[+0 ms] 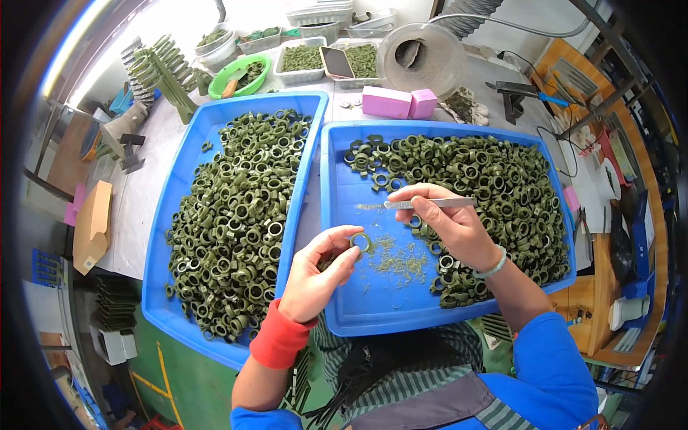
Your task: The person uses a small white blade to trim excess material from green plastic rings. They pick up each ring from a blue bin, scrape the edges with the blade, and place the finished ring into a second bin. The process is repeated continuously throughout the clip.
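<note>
head view: right hand (451,226) holds metal blade (430,203) crosswise, tip pointing left.

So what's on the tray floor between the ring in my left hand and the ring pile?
Head view: loose green shavings on the bare blue tray, below the right hand.

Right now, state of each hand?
Left hand: closed on a green ring.
Right hand: closed on a thin metal blade tool.

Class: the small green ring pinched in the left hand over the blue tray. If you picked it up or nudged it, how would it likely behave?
The green ring probably weighs little: the left hand holds it by fingertips alone. It looks stiff, keeping its round shape in that pinch. Set on edge it might roll; lying flat, like those in the right tray, it should stay put.
</note>
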`<action>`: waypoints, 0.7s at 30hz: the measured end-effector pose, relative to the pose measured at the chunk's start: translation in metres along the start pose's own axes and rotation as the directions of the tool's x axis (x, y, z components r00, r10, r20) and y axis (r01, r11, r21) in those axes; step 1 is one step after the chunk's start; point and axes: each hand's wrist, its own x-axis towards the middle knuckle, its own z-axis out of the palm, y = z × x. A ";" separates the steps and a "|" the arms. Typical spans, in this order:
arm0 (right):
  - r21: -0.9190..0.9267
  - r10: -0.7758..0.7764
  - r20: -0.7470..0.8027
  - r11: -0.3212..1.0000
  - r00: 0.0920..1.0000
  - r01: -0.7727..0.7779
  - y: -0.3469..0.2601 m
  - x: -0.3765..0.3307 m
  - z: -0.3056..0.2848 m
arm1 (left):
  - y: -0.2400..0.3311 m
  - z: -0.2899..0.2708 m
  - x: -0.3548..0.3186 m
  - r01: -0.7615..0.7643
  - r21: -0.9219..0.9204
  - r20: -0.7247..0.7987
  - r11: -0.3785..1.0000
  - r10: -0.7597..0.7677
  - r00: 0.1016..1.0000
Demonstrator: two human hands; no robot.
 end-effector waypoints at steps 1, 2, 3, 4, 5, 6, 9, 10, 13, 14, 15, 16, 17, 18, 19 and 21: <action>-0.003 0.009 0.044 1.000 0.999 -0.009 0.001 -0.001 -0.007 | 0.002 0.001 0.000 0.018 0.006 0.016 1.000 -0.018 1.000; -0.005 0.019 0.090 1.000 0.996 -0.019 0.001 -0.002 -0.011 | 0.003 0.002 -0.001 -0.003 0.067 0.012 0.998 0.002 1.000; 0.004 0.018 0.071 1.000 0.997 -0.018 0.002 -0.003 -0.010 | 0.004 0.003 -0.001 -0.024 0.128 0.010 0.991 0.023 1.000; -0.031 0.011 0.081 0.999 0.997 -0.009 0.001 -0.003 -0.010 | 0.005 0.004 0.000 -0.044 0.188 0.009 0.981 0.043 0.999; -0.066 0.003 0.092 0.998 0.996 0.003 0.000 -0.002 -0.010 | 0.004 0.003 0.000 -0.086 0.225 0.033 0.971 0.081 0.996; -0.101 -0.005 0.102 0.995 0.995 0.015 -0.001 -0.002 -0.009 | 0.001 0.000 0.000 -0.129 0.260 0.059 0.957 0.117 0.991; -0.113 -0.043 0.120 0.992 0.992 0.057 -0.001 -0.002 -0.007 | 0.001 0.000 0.000 -0.184 0.313 0.110 0.932 0.157 0.982; -0.100 -0.051 0.131 0.993 0.990 0.065 0.000 -0.002 -0.007 | 0.002 0.000 0.000 -0.190 0.322 0.122 0.927 0.159 0.980; -0.083 -0.078 0.166 0.992 0.983 0.093 0.003 -0.002 -0.006 | 0.002 0.001 0.000 -0.211 0.347 0.133 0.914 0.175 0.976; -0.092 -0.088 0.177 0.990 0.980 0.105 0.004 -0.001 -0.007 | 0.001 0.001 -0.001 -0.223 0.347 0.133 0.911 0.187 0.973; -0.102 -0.097 0.187 0.988 0.977 0.118 0.005 -0.001 -0.007 | 0.000 0.001 -0.001 -0.235 0.347 0.134 0.908 0.200 0.971; -0.116 -0.107 0.184 0.985 0.977 0.130 0.005 -0.001 -0.006 | 0.000 0.002 -0.002 -0.246 0.346 0.134 0.905 0.212 0.968; -0.131 -0.116 0.180 0.981 0.977 0.141 0.005 -0.001 -0.006 | 0.001 0.002 -0.001 -0.254 0.360 0.124 0.898 0.223 0.967; -0.146 -0.126 0.176 0.978 0.976 0.152 0.005 -0.001 -0.006 | 0.003 0.003 -0.001 -0.261 0.375 0.115 0.890 0.235 0.965; -0.160 -0.125 0.161 0.976 0.979 0.151 0.004 -0.002 -0.006 | 0.004 0.003 -0.001 -0.268 0.389 0.105 0.882 0.246 0.964; -0.184 -0.127 0.136 0.971 0.983 0.151 0.002 -0.003 -0.002 | 0.000 0.004 -0.001 -0.275 0.385 0.065 0.881 0.271 0.960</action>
